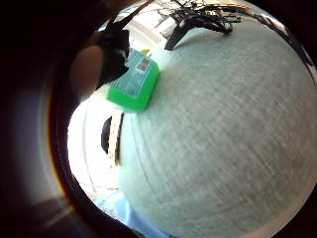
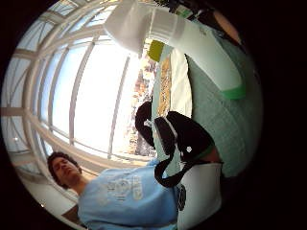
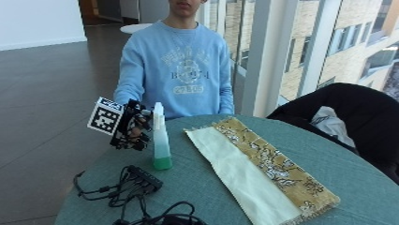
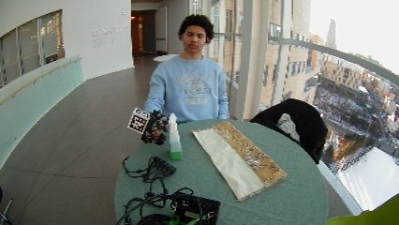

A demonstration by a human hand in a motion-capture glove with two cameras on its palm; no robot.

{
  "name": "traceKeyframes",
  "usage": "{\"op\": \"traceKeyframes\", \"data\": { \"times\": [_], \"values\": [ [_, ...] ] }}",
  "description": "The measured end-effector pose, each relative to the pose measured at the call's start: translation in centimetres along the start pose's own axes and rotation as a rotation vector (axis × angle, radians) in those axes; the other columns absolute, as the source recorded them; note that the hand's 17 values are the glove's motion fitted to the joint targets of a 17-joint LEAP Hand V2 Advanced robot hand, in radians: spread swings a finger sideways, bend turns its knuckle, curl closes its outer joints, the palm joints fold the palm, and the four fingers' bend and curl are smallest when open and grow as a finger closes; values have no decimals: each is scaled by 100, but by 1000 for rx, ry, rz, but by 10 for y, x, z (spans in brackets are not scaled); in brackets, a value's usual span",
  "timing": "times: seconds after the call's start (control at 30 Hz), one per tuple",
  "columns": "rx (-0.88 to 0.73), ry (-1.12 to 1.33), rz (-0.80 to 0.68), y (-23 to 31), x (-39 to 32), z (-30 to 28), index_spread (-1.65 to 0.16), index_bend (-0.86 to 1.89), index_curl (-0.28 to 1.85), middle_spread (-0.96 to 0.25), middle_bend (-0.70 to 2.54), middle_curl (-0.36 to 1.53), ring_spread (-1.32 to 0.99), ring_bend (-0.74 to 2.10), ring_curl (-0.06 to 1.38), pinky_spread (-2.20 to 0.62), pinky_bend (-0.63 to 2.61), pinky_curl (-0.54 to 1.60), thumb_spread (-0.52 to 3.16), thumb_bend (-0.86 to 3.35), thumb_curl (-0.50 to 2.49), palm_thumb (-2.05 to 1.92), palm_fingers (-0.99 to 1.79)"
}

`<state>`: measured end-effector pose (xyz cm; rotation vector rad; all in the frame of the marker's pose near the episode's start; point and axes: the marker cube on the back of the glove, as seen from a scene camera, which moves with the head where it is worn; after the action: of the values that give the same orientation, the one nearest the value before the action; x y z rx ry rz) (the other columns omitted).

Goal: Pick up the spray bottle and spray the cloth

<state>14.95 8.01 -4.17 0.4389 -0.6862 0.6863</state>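
- Green-based white spray bottle (image 3: 161, 140) stands upright on the round table (image 3: 349, 173), just beside the cloth (image 3: 259, 168).
- Gloved right hand (image 3: 132, 125) is at the bottle's upper part; whether its fingers grip it cannot be told.

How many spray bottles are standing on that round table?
1. The spray bottle stands upright on the table, beside the gloved right hand and apart from the cloth. None other shows.

The outside view faced the person across the table (image 3: 349, 187) from close by; the wide one stood farther back and higher. Both shared the cloth (image 3: 259, 166), toward two o'clock from the spray bottle (image 3: 160, 138). Both palm cameras sat right beside that bottle.
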Motion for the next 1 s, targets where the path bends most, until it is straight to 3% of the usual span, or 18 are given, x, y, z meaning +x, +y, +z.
{"op": "traceKeyframes", "data": {
  "times": [0.47, 0.73, 1.0],
  "values": [
    [91, -85, 14, -50, 9, 38, -36, 13, 24, -5, 21, 37, -1, 25, 31, 17, 37, 36, 104, 1, 28, 65, 59],
    [194, -132, -17, -59, 11, 44, -34, 17, 29, -7, 23, 39, -2, 34, 32, 22, 22, 31, 98, 10, 38, 91, 86],
    [80, -109, -69, -68, -21, 38, -31, 16, 32, -8, 15, 38, -6, 49, 38, 21, 21, 32, 81, 6, 46, 97, 99]
  ]
}}
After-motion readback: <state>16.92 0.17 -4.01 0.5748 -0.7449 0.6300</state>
